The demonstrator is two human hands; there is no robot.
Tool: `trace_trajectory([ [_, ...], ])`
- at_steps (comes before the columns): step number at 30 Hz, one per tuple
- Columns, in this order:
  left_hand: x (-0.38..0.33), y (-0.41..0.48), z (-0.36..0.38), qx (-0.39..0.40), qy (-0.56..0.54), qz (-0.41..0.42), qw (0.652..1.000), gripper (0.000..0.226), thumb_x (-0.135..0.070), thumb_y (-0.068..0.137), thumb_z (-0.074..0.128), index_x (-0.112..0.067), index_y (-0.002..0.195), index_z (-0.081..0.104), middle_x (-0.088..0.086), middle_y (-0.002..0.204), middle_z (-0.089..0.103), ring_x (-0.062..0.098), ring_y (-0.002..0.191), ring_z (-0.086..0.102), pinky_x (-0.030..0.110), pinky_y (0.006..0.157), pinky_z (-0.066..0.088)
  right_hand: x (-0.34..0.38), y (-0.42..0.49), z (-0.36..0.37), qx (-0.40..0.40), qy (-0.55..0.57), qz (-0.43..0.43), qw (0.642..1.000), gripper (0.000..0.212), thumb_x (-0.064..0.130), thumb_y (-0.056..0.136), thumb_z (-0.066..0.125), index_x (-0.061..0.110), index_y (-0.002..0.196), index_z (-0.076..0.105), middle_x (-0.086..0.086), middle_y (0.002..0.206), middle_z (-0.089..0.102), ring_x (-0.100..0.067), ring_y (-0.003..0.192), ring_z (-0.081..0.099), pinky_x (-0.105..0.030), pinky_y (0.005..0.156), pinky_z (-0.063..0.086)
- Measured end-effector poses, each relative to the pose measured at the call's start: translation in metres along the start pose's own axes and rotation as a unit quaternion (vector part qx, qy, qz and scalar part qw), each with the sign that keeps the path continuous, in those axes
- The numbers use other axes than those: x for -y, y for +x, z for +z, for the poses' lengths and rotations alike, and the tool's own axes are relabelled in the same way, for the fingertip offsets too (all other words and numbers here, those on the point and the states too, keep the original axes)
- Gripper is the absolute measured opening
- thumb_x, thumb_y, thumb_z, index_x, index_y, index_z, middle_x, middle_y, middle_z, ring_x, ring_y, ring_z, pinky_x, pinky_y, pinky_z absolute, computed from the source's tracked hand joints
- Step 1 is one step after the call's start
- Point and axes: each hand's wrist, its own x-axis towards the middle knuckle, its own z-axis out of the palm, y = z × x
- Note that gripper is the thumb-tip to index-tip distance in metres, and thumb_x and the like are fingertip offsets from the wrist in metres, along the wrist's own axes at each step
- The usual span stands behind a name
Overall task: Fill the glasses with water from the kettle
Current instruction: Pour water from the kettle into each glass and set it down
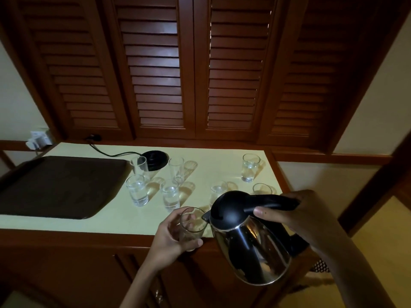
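Observation:
My right hand (295, 214) grips the black handle of a steel kettle (249, 245) with a black lid, tilted left so that its spout sits at the rim of a clear glass (191, 225). My left hand (171, 236) holds that glass above the counter's front edge. Several more clear glasses stand on the pale counter (111, 218): two near the tray (136, 190) (139, 165), two in the middle (170, 194) (176, 168), one at the back right (250, 166), and two partly hidden behind the kettle (218, 190) (262, 188). Some hold water.
A dark brown tray (60, 185) lies on the counter's left part. The black kettle base (154, 160) with its cord sits at the back, near a wall socket (39, 138). Louvred wooden doors (195, 67) rise behind the counter. A wooden cabinet front lies below.

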Motion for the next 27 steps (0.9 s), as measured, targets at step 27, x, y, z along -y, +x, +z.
trace_trajectory([
  [27,0.020,0.000,0.002,0.014,-0.013,-0.029,0.999,0.089,0.007,0.051,0.098,-0.012,0.129,0.058,0.012,0.114,0.076,0.027,0.107,0.074,0.036,0.095,0.059,0.025,0.018,0.011,0.002,-0.181,-0.013,0.983,0.062,0.076,0.041,0.075,0.021,0.068,0.077,0.003,0.065,0.077,-0.010,0.058,0.073,-0.041,0.072,0.064],
])
